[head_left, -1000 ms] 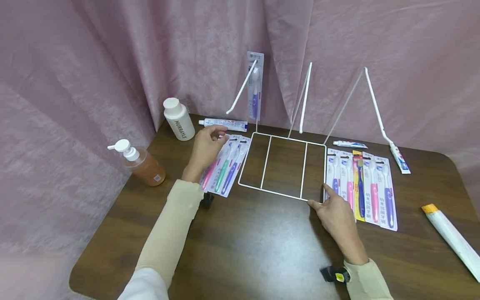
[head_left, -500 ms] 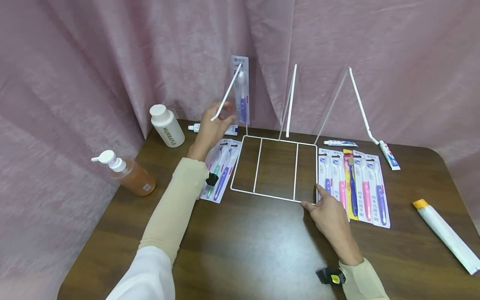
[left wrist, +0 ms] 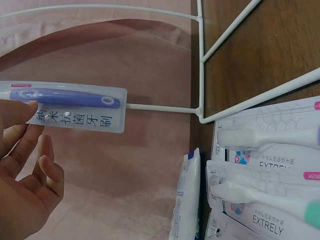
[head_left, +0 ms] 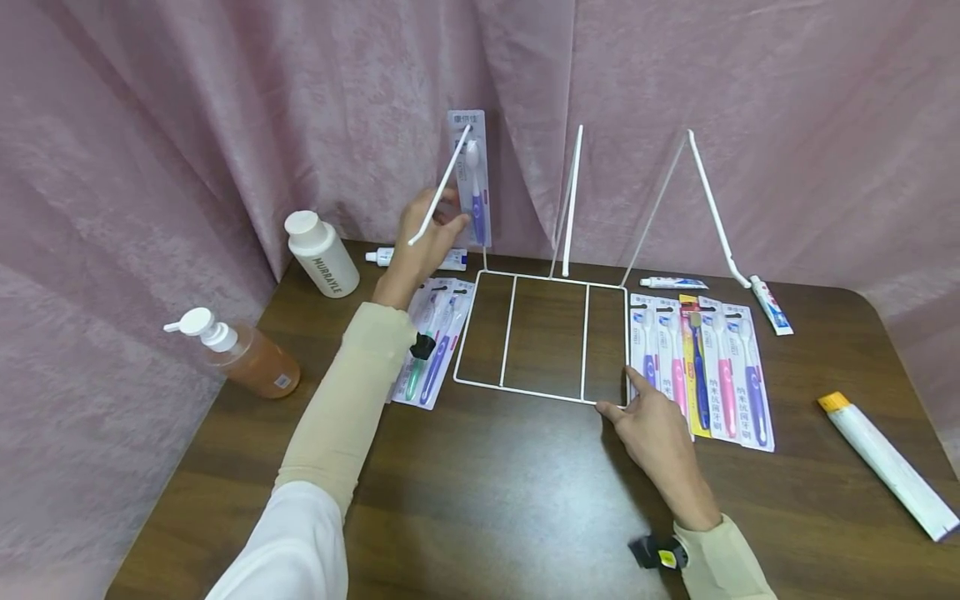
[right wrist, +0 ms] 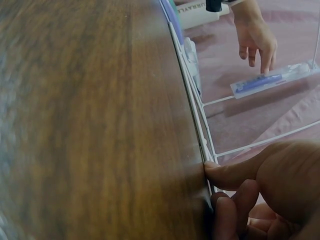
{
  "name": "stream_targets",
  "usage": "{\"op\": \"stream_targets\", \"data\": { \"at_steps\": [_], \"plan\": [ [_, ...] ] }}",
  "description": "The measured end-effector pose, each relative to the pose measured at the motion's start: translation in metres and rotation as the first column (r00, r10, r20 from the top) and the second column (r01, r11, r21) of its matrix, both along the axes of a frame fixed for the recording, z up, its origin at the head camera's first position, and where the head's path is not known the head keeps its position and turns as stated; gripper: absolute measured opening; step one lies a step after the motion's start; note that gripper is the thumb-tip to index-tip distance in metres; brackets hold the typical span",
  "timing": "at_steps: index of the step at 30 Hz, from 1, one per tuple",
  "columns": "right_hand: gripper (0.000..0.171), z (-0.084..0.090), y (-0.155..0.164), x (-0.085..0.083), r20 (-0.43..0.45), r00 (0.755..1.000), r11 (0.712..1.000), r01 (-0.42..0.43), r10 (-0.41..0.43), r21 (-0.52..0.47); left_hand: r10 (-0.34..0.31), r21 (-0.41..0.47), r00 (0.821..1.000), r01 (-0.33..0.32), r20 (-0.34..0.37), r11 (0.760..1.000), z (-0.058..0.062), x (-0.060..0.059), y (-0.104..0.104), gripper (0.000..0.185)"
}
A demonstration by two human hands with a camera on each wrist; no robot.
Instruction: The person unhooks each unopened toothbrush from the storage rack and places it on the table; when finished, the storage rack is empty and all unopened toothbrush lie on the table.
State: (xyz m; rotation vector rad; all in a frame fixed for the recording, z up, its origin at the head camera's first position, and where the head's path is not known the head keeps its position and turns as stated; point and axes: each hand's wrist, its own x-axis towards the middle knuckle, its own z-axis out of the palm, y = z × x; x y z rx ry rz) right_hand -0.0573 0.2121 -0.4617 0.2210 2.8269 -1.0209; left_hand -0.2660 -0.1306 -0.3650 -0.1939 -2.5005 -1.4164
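Note:
A white wire display rack rests on the table, with three slanting arms above its base. From its left arm hangs a packaged toothbrush with a purple handle. My left hand reaches behind that arm and pinches the lower side of the pack, the thumb over its front. My right hand holds the base's front right corner between thumb and forefinger. Packaged toothbrushes lie left of the base, partly hidden by my left wrist. Several more packs lie at its right.
A white toothpaste tube lies behind my left wrist. At the left stand a white bottle and an amber pump bottle. Small toothpaste tubes lie at the back right, and a yellow-capped tube at the far right.
My left hand has moved from over the left packs up and back to the hanging toothbrush. My right hand stays at the rack's corner. The head view has shifted slightly.

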Motion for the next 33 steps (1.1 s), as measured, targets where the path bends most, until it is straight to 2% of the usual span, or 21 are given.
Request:
{"op": "stream_targets", "data": {
  "at_steps": [4,11,15,19,24,26,29,33],
  "plan": [
    [0.083,-0.002,-0.002,-0.001,-0.024,1.0,1.0,-0.008,0.008,0.01,0.013,-0.011,1.0,-0.013,-0.014,1.0,0.001,0.001,-0.001,0.026],
    [0.089,-0.02,0.005,-0.009,-0.023,0.999,1.0,-0.023,0.024,0.021,0.047,-0.012,0.998,-0.047,-0.048,0.999,0.001,0.008,-0.004,0.017],
    [0.087,-0.011,0.001,-0.011,-0.019,0.999,0.999,-0.035,0.036,0.023,0.03,0.042,0.996,-0.027,-0.086,0.999,0.002,0.013,-0.006,0.019],
    [0.083,0.007,-0.006,-0.01,-0.004,0.999,0.999,-0.036,0.036,0.013,-0.02,0.099,0.992,0.033,-0.126,0.995,0.003,0.019,-0.006,0.025],
    [0.084,0.02,-0.01,-0.013,0.044,0.998,0.998,-0.056,0.055,0.011,-0.055,0.155,0.992,0.073,-0.115,0.985,-0.001,0.03,-0.005,0.024],
    [0.085,0.02,-0.009,-0.015,0.052,0.997,0.998,-0.059,0.058,0.016,-0.06,0.165,0.993,0.077,-0.103,0.983,-0.004,0.034,-0.006,0.023],
    [0.084,0.014,-0.006,-0.019,0.039,0.998,0.998,-0.059,0.058,0.027,-0.066,0.137,0.994,0.078,-0.092,0.988,-0.01,0.042,-0.01,0.023],
    [0.083,0.012,-0.002,-0.024,0.022,0.998,0.998,-0.059,0.059,0.032,-0.048,0.098,0.998,0.052,-0.039,0.994,-0.019,0.056,-0.018,0.024]
  ]
}}
